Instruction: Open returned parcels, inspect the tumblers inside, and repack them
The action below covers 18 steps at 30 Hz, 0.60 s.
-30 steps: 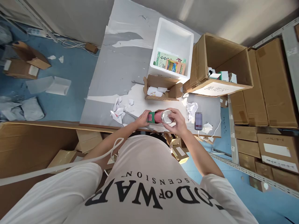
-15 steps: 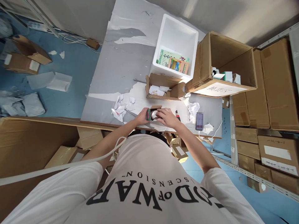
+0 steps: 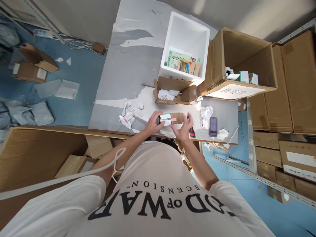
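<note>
My left hand (image 3: 155, 123) is closed around a small carton (image 3: 165, 116) at the table's front edge, fingers behind it and thumb on its near side. Its white flaps show, with green and dark edging. A brown cardboard piece (image 3: 177, 117) extends from its right side; whether it is part of the carton I cannot tell. A narrow pink strip (image 3: 173, 119) lies across the join. My right hand (image 3: 183, 129) grips the brown piece between thumb and fingers. Just right of that hand lies a red and black utility knife (image 3: 192, 132).
Behind my hands stand an open brown carton (image 3: 172, 102) with papers, a white foam box (image 3: 164, 56) and a large cardboard box (image 3: 212, 65). Crumpled paper (image 3: 127, 115) lies left, more paper (image 3: 206, 115) right, beside a phone (image 3: 213, 126) on a cable.
My right hand has moved right, off the silvery round thing in the carton, which no longer shows. The white flaps, pink strip and more of the brown cardboard are now visible.
</note>
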Each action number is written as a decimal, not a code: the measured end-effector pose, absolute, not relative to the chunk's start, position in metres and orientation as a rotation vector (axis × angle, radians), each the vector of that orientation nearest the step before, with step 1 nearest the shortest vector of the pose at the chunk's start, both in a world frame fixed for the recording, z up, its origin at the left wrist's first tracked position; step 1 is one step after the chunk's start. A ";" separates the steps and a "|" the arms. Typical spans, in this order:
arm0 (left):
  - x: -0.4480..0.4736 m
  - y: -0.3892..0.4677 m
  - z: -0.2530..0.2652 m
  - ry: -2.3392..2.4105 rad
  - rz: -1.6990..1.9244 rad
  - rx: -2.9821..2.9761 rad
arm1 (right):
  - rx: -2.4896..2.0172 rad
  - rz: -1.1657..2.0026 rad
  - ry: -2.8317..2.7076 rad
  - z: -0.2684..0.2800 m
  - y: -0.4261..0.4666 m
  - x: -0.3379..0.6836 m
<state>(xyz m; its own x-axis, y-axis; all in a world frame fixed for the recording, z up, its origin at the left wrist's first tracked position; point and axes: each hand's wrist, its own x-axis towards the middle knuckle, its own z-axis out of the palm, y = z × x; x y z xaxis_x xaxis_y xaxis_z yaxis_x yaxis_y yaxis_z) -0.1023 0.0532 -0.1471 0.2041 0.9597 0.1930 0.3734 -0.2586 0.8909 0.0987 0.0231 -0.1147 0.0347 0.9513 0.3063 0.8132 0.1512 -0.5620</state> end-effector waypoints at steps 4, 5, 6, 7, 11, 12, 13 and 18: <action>-0.112 0.054 -0.157 1.159 1.083 1.842 | -1.588 0.688 -1.458 -0.129 0.019 0.099; -0.114 0.055 -0.159 1.150 1.089 1.849 | -1.525 0.780 -1.440 -0.128 0.022 0.097; -0.115 0.055 -0.162 1.155 1.082 1.848 | -1.473 0.821 -1.426 -0.126 0.025 0.094; -0.116 0.056 -0.163 1.164 1.065 1.843 | -1.436 0.825 -1.421 -0.121 0.028 0.091; -0.112 0.054 -0.168 1.158 1.032 1.767 | -1.297 0.852 -1.770 -0.098 0.038 0.077; -0.110 0.053 -0.170 1.152 1.057 1.718 | -1.270 0.859 -1.921 -0.093 0.040 0.074; -0.108 0.053 -0.171 1.145 1.081 1.665 | -1.261 0.851 -2.063 -0.090 0.042 0.072; -0.107 0.051 -0.179 1.079 1.062 1.585 | -1.244 0.755 -2.530 -0.087 0.054 0.073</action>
<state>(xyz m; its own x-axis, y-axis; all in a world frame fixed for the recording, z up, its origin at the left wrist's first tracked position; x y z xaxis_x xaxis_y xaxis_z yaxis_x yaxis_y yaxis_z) -0.1065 0.0514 -0.1788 0.2453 0.9571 0.1545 0.1690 -0.1991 0.9653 0.0734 0.0537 -0.0873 -0.6164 0.7870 -0.0262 0.6725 0.5089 -0.5373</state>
